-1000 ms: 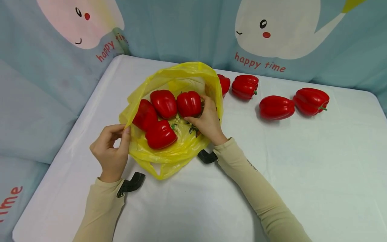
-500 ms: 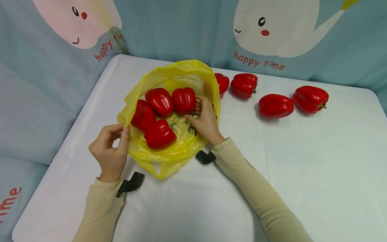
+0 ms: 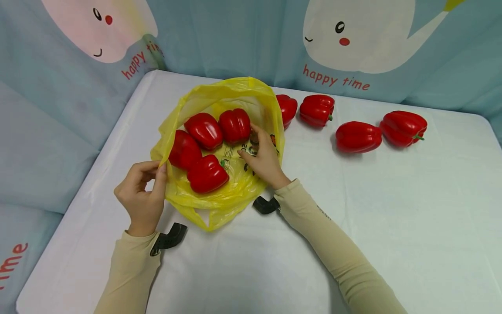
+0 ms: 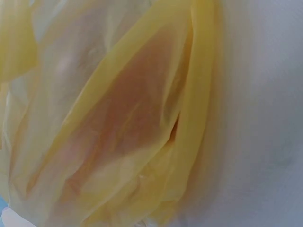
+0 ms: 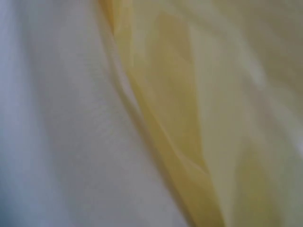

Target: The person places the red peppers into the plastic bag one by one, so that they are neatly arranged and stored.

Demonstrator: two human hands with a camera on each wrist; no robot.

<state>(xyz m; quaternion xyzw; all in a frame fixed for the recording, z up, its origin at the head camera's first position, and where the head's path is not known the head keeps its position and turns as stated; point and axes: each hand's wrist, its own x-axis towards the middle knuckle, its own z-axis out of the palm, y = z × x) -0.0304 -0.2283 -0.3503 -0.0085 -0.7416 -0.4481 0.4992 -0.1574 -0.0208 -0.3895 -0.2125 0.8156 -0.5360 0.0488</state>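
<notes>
A yellow plastic bag [image 3: 235,183] lies on the table with its mouth spread wide. My left hand [image 3: 143,196] pinches the bag's left rim between thumb and fingers. Inside, several red bell peppers lie together: one bell pepper [image 3: 234,125] at the back right, another [image 3: 204,131] beside it, a third [image 3: 184,150] by the left wall and one [image 3: 208,174] nearest me. My right hand [image 3: 264,157] is inside the bag, fingertips right at the back-right pepper's side, thumb apart from it. Both wrist views show mainly bag film [image 4: 128,104] up close.
Outside the bag to the right, several more red bell peppers lie on the white table [image 3: 392,226]: one [image 3: 288,109] partly behind the bag, others [image 3: 317,110] [image 3: 358,137] [image 3: 403,128] farther along. A printed blue curtain [image 3: 235,39] hangs behind the table.
The back-right bell pepper has moved left and back inside the bag, against its neighbour. My right thumb and fingers have loosened from it. My left hand keeps its pinch on the rim.
</notes>
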